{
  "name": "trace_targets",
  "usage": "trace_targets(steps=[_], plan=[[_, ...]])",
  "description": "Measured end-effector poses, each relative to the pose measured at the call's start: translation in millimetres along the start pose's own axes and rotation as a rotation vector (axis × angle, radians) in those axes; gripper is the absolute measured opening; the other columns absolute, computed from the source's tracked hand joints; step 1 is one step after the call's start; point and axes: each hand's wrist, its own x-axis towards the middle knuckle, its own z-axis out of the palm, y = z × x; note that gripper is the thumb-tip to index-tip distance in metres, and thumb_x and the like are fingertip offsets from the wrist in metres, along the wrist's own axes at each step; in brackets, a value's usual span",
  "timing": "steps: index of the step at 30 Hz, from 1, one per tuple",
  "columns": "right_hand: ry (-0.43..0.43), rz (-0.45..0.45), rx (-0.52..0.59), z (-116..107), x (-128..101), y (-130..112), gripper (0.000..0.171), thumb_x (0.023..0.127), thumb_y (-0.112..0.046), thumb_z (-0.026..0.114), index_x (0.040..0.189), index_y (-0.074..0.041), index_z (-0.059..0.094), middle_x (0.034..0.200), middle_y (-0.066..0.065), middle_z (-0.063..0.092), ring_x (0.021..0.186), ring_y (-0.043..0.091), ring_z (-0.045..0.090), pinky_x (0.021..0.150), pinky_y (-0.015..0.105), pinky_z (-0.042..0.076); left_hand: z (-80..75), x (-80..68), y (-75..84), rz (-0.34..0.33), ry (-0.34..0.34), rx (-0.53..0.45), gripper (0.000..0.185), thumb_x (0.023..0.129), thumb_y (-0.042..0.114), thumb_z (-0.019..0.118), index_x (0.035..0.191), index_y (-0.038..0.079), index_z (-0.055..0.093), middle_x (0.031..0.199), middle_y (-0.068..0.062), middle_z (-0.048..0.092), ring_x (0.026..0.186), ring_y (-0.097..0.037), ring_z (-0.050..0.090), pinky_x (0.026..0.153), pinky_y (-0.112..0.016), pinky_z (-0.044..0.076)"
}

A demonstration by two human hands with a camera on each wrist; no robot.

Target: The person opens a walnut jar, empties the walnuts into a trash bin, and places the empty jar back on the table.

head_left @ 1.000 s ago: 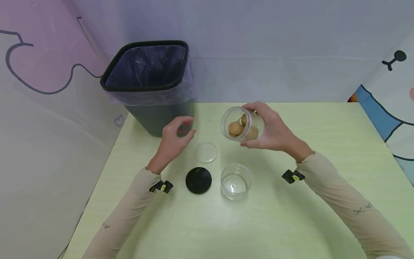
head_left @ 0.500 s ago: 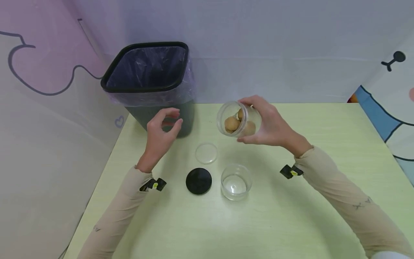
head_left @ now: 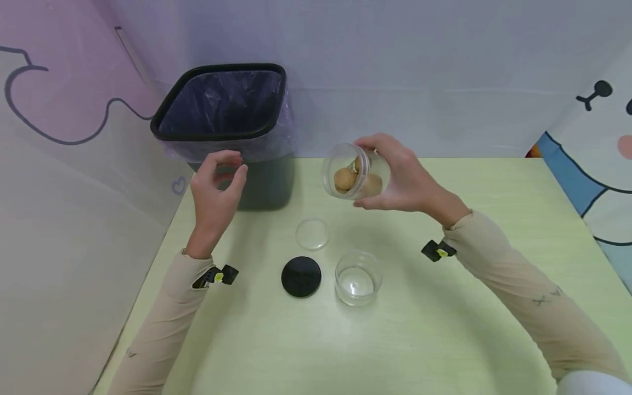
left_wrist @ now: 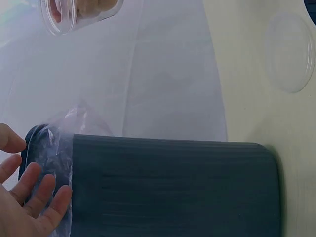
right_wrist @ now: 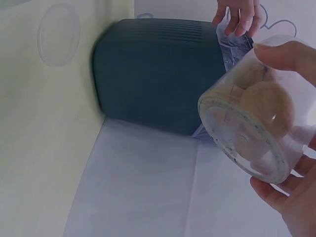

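Jar [head_left: 353, 173] in right hand [head_left: 402, 181], beside lined bin [head_left: 222, 104].

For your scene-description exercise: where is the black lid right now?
In the head view the black lid lies flat on the green table, left of the empty clear jar and just nearer than the clear lid.

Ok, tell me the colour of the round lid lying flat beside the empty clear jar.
Black: the round flat lid shows best in the head view.

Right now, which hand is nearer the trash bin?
Left. The left hand hovers just in front of the trash bin, below its rim, holding nothing. The right hand is off to the bin's right, holding the tilted jar of round brown pieces.
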Motion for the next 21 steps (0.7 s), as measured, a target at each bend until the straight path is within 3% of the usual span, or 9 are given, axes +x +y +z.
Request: trace_targets(steps=[6, 15, 21], plan=[[-0.006, -0.022, -0.023, -3, 10, -3, 0.085, 0.05, -0.02, 0.091, 0.124, -0.002, 0.052, 0.116, 0.007, 0.056, 0.105, 0.02, 0.051, 0.09, 0.043, 0.042, -9.7, 7.6, 0.2, 0.039, 0.047, 0.002, 0.021, 0.087, -0.006, 0.059, 0.105, -0.016, 0.057, 0.099, -0.028, 0.059, 0.093, -0.031, 0.057, 0.077, -0.024, 0.049], [-0.023, -0.033, -0.054, -7, 26, -5, 0.085, 0.051, -0.024, 0.091, 0.124, -0.002, 0.052, 0.116, 0.005, 0.055, 0.105, 0.017, 0.049, 0.09, 0.04, 0.041, -27.7, 20.5, 3.5, 0.034, 0.196, 0.008, 0.021, 0.087, -0.003, 0.059, 0.102, -0.017, 0.057, 0.098, -0.024, 0.058, 0.092, -0.024, 0.057, 0.077, -0.025, 0.047], [-0.038, -0.038, -0.076, -11, 35, -7, 0.086, 0.052, -0.026, 0.091, 0.124, -0.002, 0.052, 0.116, 0.006, 0.055, 0.104, 0.018, 0.049, 0.089, 0.039, 0.041, -44.4, 30.8, 3.8, -0.036, 0.316, 0.059, 0.017, 0.087, 0.002, 0.06, 0.101, -0.006, 0.063, 0.099, -0.006, 0.06, 0.099, -0.023, 0.054, 0.081, -0.025, 0.047]])
